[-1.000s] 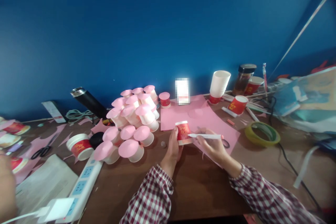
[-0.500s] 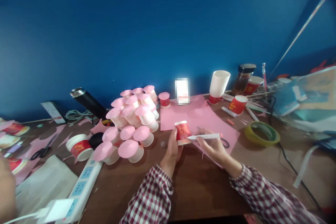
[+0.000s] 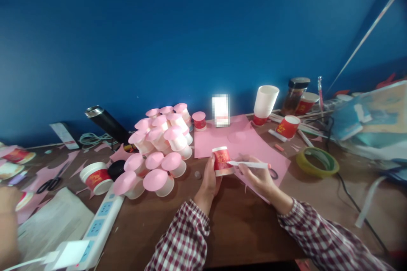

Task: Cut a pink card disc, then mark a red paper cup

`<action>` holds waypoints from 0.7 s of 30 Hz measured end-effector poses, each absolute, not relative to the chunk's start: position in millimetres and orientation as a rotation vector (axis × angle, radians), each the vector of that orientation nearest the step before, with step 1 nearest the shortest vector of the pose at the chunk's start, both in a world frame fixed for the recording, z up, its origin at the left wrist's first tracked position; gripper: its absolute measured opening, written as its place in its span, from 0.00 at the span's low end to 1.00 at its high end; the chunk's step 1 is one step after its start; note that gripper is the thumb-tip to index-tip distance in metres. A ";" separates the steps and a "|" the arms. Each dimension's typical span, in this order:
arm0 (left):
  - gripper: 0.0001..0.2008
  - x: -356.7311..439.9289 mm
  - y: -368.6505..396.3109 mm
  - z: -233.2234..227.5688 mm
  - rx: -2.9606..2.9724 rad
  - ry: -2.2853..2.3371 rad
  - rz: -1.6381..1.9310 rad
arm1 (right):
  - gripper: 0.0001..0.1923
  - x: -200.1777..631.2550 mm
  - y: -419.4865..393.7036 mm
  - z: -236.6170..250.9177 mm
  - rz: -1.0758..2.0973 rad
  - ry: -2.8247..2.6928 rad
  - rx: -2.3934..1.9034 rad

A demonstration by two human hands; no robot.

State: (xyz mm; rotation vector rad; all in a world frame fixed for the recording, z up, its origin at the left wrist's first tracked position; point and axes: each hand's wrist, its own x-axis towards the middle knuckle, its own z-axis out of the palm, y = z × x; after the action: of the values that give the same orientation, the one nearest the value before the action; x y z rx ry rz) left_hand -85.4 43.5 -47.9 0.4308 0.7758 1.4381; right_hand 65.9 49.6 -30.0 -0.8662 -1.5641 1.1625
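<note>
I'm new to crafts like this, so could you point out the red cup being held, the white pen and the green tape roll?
red cup (image 3: 221, 161), head view, printed side.
white pen (image 3: 251, 164), head view, mid-barrel.
green tape roll (image 3: 303, 165), head view, near-left rim.

Deep blue wall (image 3: 190, 29) behind brown wooden table (image 3: 248, 228)

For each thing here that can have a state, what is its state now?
red paper cup: upside down on the pink paper sheet, held by the left hand
white pen: held by the right hand, tip at the cup
white cup stack: upside down
jar: lid on
scissors: lying flat
</note>
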 end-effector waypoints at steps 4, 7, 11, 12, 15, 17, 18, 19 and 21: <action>0.20 -85.5 44.0 -48.6 0.439 0.780 1.421 | 0.11 65.9 49.8 -28.1 1.166 -1.573 -0.867; 0.20 -85.0 44.3 -49.6 0.440 0.782 1.439 | 0.10 65.1 48.6 -25.5 1.168 -1.561 -0.868; 0.20 -84.9 44.1 -49.5 0.438 0.780 1.429 | 0.11 64.2 47.1 -23.9 1.178 -1.564 -0.874; 0.20 -84.9 44.1 -49.3 0.435 0.780 1.422 | 0.11 64.1 46.9 -23.8 1.186 -1.566 -0.881; 0.20 -85.2 44.2 -49.4 0.432 0.778 1.431 | 0.11 64.0 47.0 -23.5 1.174 -1.556 -0.889; 0.19 -85.2 44.3 -50.7 0.434 0.774 1.442 | 0.12 64.0 47.4 -23.7 1.150 -1.550 -0.884; 0.19 -85.1 44.4 -51.7 0.437 0.773 1.446 | 0.12 64.0 47.6 -24.0 1.144 -1.554 -0.881; 0.18 -84.9 44.5 -52.8 0.442 0.773 1.449 | 0.12 64.1 47.8 -24.7 1.144 -1.558 -0.878; 0.18 -84.3 44.6 -55.3 0.454 0.777 1.467 | 0.11 64.4 48.1 -27.1 1.156 -1.563 -0.877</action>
State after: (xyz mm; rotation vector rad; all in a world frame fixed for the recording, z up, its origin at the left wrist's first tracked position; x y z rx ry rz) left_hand -84.3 44.6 -55.3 0.4543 0.7774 1.4670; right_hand 64.4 48.1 -27.1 -0.8768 -1.5625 1.1562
